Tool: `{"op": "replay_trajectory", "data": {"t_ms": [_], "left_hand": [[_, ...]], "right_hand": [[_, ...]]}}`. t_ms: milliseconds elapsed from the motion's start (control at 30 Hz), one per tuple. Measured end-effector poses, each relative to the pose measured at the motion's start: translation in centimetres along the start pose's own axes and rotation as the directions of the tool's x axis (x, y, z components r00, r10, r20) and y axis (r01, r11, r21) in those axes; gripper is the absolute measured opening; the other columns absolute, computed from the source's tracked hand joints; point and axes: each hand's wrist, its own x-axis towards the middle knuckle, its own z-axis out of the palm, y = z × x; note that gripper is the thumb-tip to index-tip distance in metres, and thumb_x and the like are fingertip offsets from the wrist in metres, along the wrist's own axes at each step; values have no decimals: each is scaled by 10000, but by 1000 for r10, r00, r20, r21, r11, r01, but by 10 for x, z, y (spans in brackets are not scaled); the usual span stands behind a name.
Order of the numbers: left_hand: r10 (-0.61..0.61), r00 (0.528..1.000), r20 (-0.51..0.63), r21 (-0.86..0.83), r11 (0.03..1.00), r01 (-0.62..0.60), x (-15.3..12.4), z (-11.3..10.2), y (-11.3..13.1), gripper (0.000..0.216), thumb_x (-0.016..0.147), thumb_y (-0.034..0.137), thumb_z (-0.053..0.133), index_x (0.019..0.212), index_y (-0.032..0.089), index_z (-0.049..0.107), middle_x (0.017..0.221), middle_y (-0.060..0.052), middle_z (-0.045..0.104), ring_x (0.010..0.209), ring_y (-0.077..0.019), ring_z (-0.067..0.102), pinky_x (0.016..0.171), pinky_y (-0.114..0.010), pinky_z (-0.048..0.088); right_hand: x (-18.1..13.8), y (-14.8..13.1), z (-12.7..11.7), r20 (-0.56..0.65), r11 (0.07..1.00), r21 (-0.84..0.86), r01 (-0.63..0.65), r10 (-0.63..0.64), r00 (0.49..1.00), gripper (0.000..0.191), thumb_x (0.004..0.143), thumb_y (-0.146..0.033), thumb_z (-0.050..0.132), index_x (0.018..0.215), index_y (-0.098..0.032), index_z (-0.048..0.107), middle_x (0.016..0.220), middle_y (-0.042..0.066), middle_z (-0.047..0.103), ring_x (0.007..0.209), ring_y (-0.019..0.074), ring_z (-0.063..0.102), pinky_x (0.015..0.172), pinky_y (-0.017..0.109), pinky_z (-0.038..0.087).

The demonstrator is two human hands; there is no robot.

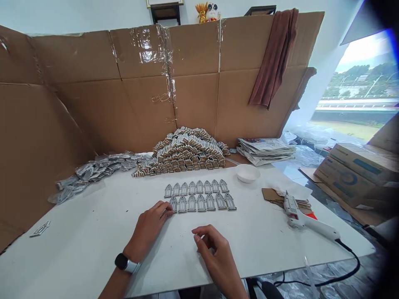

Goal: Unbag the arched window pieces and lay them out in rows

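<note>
While the arched pieces (pixel 201 202) were ranged beside the fingers of the left hand (pixel 151 222), seemingly for evenness, their grip couldn't be told; the right hand (pixel 215 249) was held empty, fingers slightly apart.

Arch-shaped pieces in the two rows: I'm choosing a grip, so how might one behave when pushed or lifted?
An arch-shaped piece would probably slide, not roll, lying flat on the white table. It looks stiff, given its crisp edges, and likely light, being small.
</note>
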Motion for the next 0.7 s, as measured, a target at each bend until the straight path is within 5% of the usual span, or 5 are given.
{"op": "replay_trajectory", "data": {"t_ms": [133,267,333,467,700], "left_hand": [[-1,999,-39,-158,987,-5,1,3,-2,267,1082,480,473,1074,325,691,1168,1,725,964,-237,696,799,-341,459],[-243,968,-66,-452,872,188,5,-1,-10,375,1007,581,526,1191,288,671,1054,-38,713,815,-228,635,765,-341,469],[-334,941,55,-606,738,297,7,-7,-15,429,938,541,572,1254,266,661,1042,-44,714,724,-204,591,684,-317,446],[-307,899,313,-740,515,433,2,-24,-24,511,849,463,604,1304,249,697,1191,-71,736,800,-195,620,687,-289,449],[-315,916,251,-708,586,395,-7,-37,-27,490,851,490,678,1268,245,756,1294,-80,745,1048,-263,680,807,-320,511]], "right_hand": [[0,0,0,2,1000,-1,1,-1,1000,335,1066,-518,588,1121,-240,767,924,33,699,752,174,600,711,279,476],[0,-2,-1,4,1000,9,-7,7,1000,332,1070,-518,584,1120,-244,765,917,31,698,753,176,595,705,280,473],[-1,-3,-1,4,1000,12,-10,10,1000,332,1071,-521,580,1119,-247,762,920,30,697,753,175,593,703,280,472],[-2,-5,-1,-5,1000,13,-7,7,1000,333,1067,-527,586,1116,-248,761,909,27,693,750,175,595,708,282,474],[-5,-4,0,-18,1000,8,18,-18,1000,333,1063,-524,597,1108,-241,766,902,27,698,737,171,590,701,279,477]]}}
